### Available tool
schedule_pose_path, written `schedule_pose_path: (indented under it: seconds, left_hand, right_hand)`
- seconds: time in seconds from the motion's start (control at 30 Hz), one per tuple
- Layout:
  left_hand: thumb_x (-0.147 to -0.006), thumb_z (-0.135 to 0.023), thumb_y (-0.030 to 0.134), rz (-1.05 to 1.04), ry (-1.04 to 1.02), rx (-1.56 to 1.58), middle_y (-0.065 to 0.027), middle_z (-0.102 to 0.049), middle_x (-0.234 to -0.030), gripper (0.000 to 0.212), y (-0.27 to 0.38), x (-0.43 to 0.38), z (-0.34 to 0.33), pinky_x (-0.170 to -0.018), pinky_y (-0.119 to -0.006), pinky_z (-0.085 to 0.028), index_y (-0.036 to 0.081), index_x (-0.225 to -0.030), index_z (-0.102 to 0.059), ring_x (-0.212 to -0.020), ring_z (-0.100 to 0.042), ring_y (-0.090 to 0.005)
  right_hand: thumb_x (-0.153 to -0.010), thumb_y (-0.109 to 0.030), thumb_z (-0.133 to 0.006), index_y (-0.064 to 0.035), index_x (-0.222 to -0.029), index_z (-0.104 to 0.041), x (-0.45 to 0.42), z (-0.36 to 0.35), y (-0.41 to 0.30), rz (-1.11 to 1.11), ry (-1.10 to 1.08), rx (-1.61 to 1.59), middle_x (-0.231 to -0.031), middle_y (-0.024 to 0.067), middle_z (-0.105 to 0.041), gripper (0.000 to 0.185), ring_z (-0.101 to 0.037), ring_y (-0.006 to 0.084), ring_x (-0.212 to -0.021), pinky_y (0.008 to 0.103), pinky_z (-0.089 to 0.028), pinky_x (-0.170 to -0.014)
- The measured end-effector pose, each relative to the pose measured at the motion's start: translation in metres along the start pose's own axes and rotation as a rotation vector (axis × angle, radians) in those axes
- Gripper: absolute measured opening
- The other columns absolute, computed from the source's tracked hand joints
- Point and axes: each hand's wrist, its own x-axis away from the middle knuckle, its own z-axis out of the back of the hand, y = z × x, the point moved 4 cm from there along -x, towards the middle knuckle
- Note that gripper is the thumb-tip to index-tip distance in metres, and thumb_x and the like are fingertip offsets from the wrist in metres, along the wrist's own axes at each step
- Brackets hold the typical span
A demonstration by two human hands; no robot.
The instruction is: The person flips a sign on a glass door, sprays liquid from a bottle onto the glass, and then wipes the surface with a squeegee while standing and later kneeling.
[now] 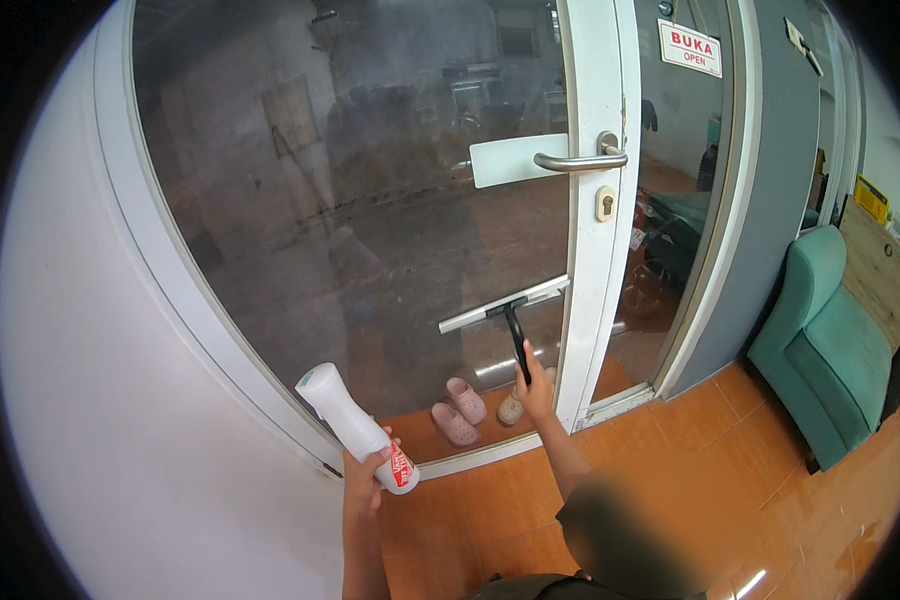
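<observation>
My right hand (538,391) grips the black handle of a window squeegee (516,334). Its long, pale blade lies slanted against the glass pane (390,225) of a white-framed door, its right end by the door stile. Lower left, my left hand (361,480) is wrapped around the lower part of a white plastic bottle (349,412). That bottle tilts up to the left and bears a red sticker with lettering. Some of my left fingers are hidden behind it. The glass looks hazy with reflections.
A metal lever handle (581,161) juts from the door stile above a lock cylinder (605,204). Pink clogs (461,412) show through the glass. A green upholstered chair (832,352) stands right, beside a wooden table (881,259). A white wall (157,412) rises on the left.
</observation>
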Motion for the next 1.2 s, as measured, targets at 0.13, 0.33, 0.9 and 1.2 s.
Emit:
schedule_pose_path:
  seconds: [0.13, 0.33, 0.9, 1.2]
  left_hand:
    - [-0.07, -0.06, -0.001, -0.013, -0.008, -0.048, -0.0132, -0.056, -0.103, 0.053, -0.001, 0.008, -0.014, -0.079, -0.037, -0.05, 0.001, -0.119, -0.04, -0.091, -0.06, -0.0237]
    - [-0.071, -0.062, 0.001, -0.024, -0.004, -0.019, -0.0126, -0.057, -0.102, 0.054, 0.004, 0.021, -0.027, -0.078, -0.037, -0.051, 0.002, -0.121, -0.04, -0.091, -0.06, -0.0232]
    - [-0.068, -0.064, 0.007, -0.172, 0.144, 0.05, -0.0129, -0.055, -0.1, 0.064, 0.025, 0.024, -0.002, -0.077, -0.036, -0.052, 0.001, -0.124, -0.036, -0.089, -0.059, -0.0239]
    - [-0.067, -0.064, 0.005, -0.181, 0.175, 0.021, -0.0123, -0.056, -0.1, 0.062, 0.042, 0.023, 0.037, -0.076, -0.035, -0.05, 0.0, -0.122, -0.037, -0.089, -0.059, -0.0224]
  right_hand:
    - [-0.085, -0.002, -0.053, -0.0055, -0.135, -0.039, 0.04, 0.0, 0.025, 0.01, -0.069, 0.059, -0.088, 0.0196, -0.061, 0.052, -0.061, 0.0338, -0.078, 0.0351, -0.047, -0.068]
    - [-0.087, -0.007, -0.054, -0.0026, -0.134, -0.038, 0.003, 0.01, -0.02, 0.023, -0.015, -0.014, -0.103, 0.0223, -0.06, 0.05, -0.061, 0.0337, -0.082, 0.0334, -0.047, -0.072]
    - [-0.085, -0.003, -0.054, -0.0127, -0.134, -0.042, -0.083, -0.016, -0.019, 0.243, 0.201, -0.128, -0.099, 0.0227, -0.062, 0.051, -0.063, 0.0351, -0.083, 0.0352, -0.048, -0.068]
    - [-0.085, -0.011, -0.056, -0.0055, -0.13, -0.043, -0.014, -0.072, -0.068, 0.073, -0.124, -0.175, -0.111, 0.0241, -0.058, 0.047, -0.061, 0.036, -0.096, 0.0379, -0.048, -0.078]
